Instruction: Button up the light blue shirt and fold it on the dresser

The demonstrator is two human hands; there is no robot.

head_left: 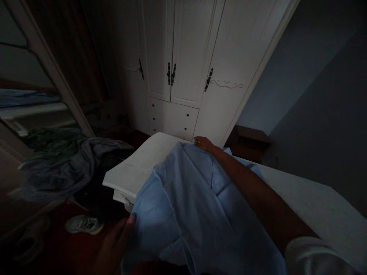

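Observation:
A light blue shirt lies spread over the corner of a white table. My right hand reaches across it to the far edge of the cloth, fingers curled on the fabric there. My left hand is at the near left edge of the shirt, thumb pressed against the cloth; most of its fingers are hidden under the fabric. The room is dim.
A white wardrobe with dark handles and drawers stands straight ahead. A heap of grey and green clothes lies at the left. A pale shoe sits on the dark red floor. A brown low cabinet stands by the wall.

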